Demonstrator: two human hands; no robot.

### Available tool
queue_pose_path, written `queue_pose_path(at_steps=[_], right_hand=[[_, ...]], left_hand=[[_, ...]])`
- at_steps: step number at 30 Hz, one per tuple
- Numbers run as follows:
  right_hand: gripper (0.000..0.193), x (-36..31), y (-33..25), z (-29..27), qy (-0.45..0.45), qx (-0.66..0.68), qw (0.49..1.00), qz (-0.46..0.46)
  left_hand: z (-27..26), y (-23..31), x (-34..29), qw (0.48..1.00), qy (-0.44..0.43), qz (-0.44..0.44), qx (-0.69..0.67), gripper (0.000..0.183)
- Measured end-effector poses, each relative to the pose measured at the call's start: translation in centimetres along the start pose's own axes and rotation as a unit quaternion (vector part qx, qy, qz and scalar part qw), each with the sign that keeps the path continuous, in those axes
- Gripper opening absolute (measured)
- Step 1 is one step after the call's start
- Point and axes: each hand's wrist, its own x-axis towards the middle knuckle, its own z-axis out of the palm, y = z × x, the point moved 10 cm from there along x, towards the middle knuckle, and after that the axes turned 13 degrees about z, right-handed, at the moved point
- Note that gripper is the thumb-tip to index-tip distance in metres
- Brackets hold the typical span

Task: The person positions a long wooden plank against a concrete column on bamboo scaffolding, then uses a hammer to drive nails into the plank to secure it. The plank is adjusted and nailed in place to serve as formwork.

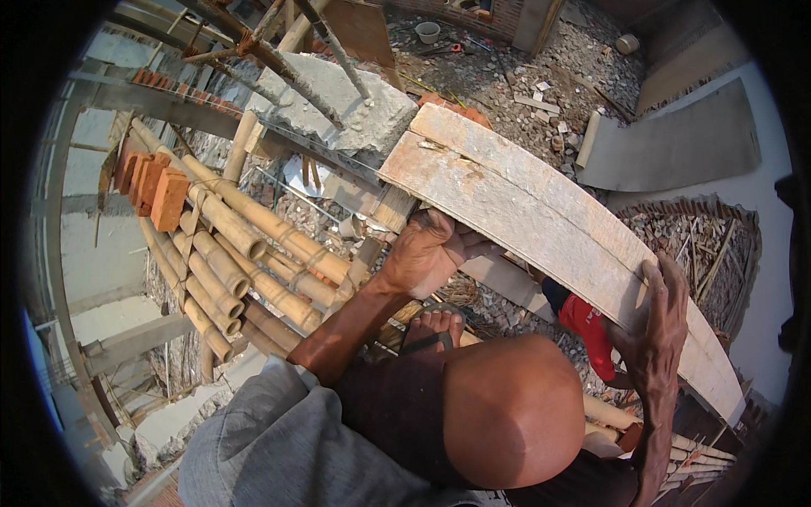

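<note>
A long, pale, cement-stained wooden board [524,203] slants from the upper middle down to the lower right. Its upper end lies beside a rough concrete column top [325,106] with steel bars standing out of it. My left hand [427,253] is curled at the near edge by that end, its fingertips partly hidden beneath the board. Farther along, my right hand [659,317] grips the board, with fingers over the top face and the thumb at the near edge.
Bundled bamboo poles [228,228] form a scaffold at left, with several orange bricks [160,190] on it. My sandalled foot [435,329] stands on bamboo. Below the board is a person in a red shirt [585,334]. Rubble [507,101] and a white bucket [427,32] lie far below.
</note>
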Motion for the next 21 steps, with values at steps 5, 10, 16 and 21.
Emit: queue_pose_path(at_steps=[5, 10, 16, 21], right_hand=[[0.092, -0.2, 0.1, 0.2, -0.004, -0.009, 1.000, -0.001], [0.091, -0.2, 0.3, 0.3, -0.006, 0.011, 1.000, 0.017], [0.092, -0.2, 0.4, 0.3, -0.010, 0.003, 1.000, 0.017], [0.098, 0.0, 0.8, 0.4, -0.038, 0.003, 0.998, 0.042]], left_hand=[[-0.1, 0.1, -0.1, 1.000, -0.012, 0.009, 0.010, 0.053], [-1.1, -0.1, -0.3, 0.997, 0.059, 0.003, -0.053, 0.019], [-0.9, -0.2, -0.1, 0.999, 0.035, -0.001, -0.005, 0.055], [-0.1, 0.0, 0.3, 0.999, 0.028, -0.006, -0.021, 0.055]])
